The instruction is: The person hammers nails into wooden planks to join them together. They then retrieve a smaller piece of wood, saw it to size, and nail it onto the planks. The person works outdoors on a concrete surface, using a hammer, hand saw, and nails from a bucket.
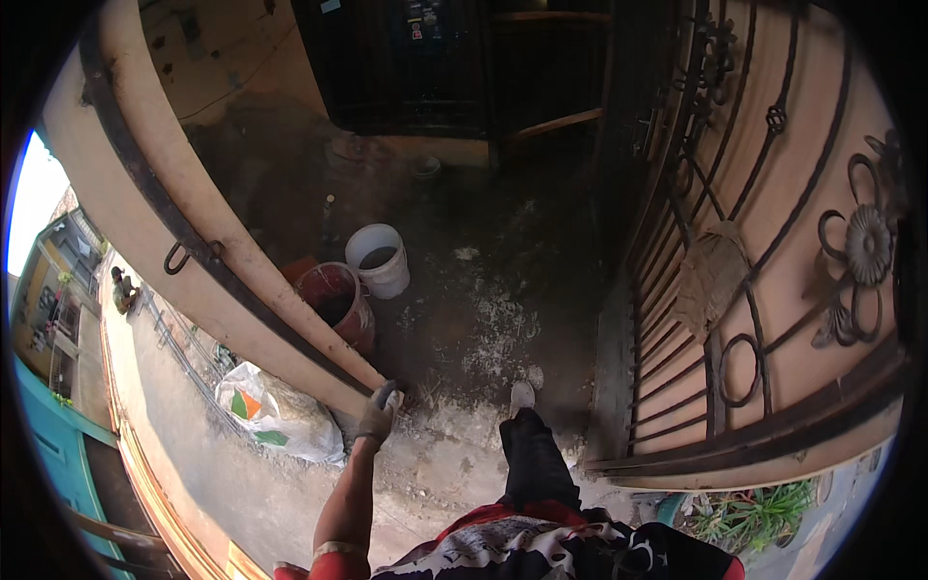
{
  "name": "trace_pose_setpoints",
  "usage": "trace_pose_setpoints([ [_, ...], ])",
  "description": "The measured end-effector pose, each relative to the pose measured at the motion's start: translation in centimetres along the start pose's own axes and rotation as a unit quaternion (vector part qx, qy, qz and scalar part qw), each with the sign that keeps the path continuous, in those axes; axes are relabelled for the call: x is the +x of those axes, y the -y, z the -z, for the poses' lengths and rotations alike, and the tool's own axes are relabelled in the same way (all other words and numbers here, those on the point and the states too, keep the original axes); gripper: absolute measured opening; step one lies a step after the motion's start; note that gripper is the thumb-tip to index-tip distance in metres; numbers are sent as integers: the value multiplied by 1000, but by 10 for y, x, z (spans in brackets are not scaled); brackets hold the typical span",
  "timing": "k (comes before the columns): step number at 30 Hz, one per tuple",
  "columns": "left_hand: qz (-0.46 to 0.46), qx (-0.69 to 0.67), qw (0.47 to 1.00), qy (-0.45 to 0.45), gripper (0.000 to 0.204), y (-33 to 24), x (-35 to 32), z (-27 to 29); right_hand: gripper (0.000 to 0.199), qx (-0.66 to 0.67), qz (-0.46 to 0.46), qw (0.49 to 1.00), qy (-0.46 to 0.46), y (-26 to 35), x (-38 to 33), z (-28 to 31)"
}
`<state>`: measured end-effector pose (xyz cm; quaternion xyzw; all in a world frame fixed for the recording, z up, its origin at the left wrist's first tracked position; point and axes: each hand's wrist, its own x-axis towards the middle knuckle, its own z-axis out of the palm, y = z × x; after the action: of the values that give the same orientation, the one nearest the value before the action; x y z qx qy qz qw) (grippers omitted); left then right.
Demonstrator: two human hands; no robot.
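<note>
The right hand is out of view; the left hand [378, 416], its openness and hold unclear, nears the scuffed cream wall [184, 155]. Farther, shadow dims a round white bucket [389, 277].

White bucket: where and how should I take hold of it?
Probably best by the right edge of the rim, coming down from above and the right. The white bucket stands mouth up with its rim exposed, and that edge faces away from the red bucket, which crowds its left and near side. I can't make out a usable handle.
</note>
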<state>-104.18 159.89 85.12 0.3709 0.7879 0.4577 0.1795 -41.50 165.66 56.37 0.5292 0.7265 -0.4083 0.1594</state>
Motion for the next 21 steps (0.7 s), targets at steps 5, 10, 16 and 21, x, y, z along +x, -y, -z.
trace_pose_setpoints([
  [5,37,14,999,-19,37,-24,144,-62,48,439,-21,894,-82,134,238,225],
  [10,345,128,910,191,32,40,146,-107,40,348,36,921,-168,277,452,557],
  [16,472,211,819,250,32,96,299,-158,31,282,94,905,-303,398,682,785],
  [21,344,302,886,78,40,74,649,-200,25,332,70,898,-280,458,813,804],
])
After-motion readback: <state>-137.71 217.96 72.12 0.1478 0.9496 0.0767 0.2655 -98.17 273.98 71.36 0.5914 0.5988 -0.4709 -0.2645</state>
